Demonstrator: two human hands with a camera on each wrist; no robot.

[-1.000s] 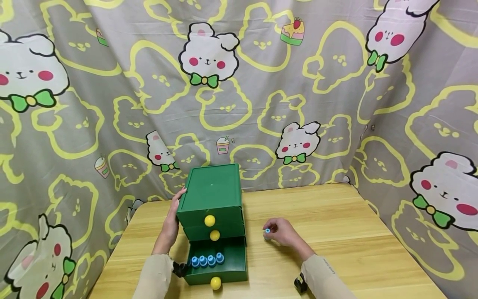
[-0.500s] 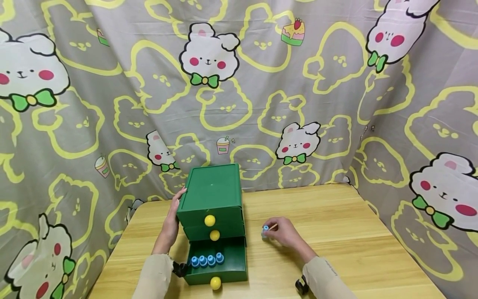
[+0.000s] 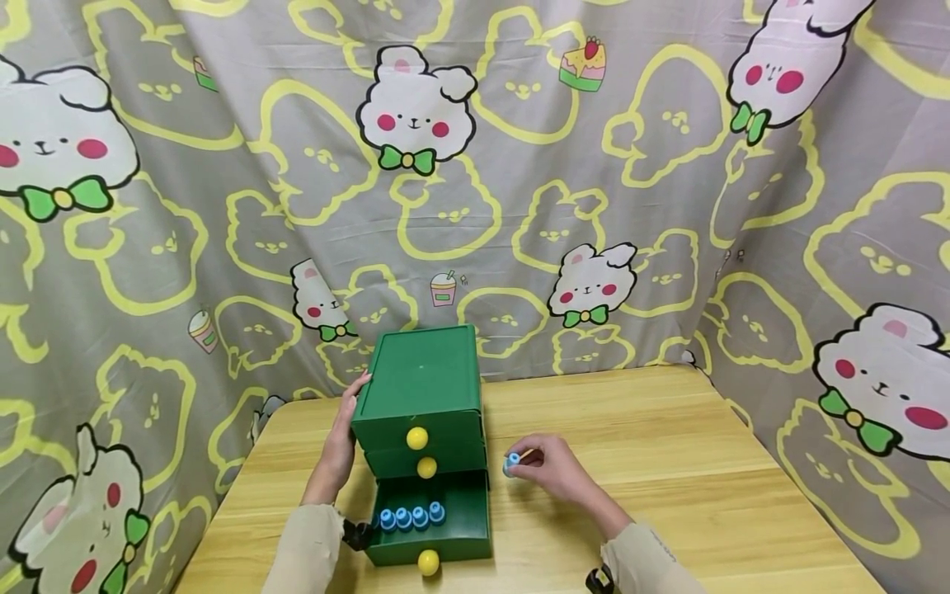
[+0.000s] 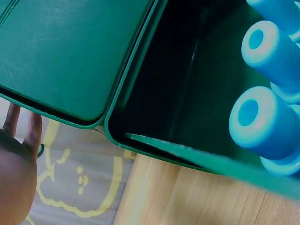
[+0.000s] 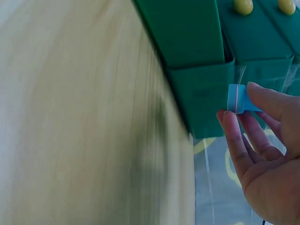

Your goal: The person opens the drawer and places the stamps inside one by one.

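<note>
A small blue plastic piece [image 3: 512, 464], hollow-topped with a wider base, is pinched between the thumb and fingertips of my right hand [image 3: 555, 469], just right of a green drawer cabinet [image 3: 423, 371]. In the right wrist view the blue piece [image 5: 236, 98] overlaps the cabinet's side. My left hand [image 3: 339, 450] rests against the cabinet's left side, its fingers extended along the wall. The bottom drawer [image 3: 467, 540] is pulled out. Inside it, matching blue pieces [image 4: 260, 44] stand upright in a row, several of them, toward the left.
Two upper drawers with yellow knobs [image 3: 417, 438] are closed above the pulled-out one, which has its own yellow knob [image 3: 429, 563]. The wooden table [image 3: 631, 412] extends to the right. A patterned curtain [image 3: 505, 206] hangs behind and along both sides.
My right hand has carried the blue piece left, closer to the cabinet, and the piece's hollow top shows more. The left hand, cabinet and drawer have stayed put.
</note>
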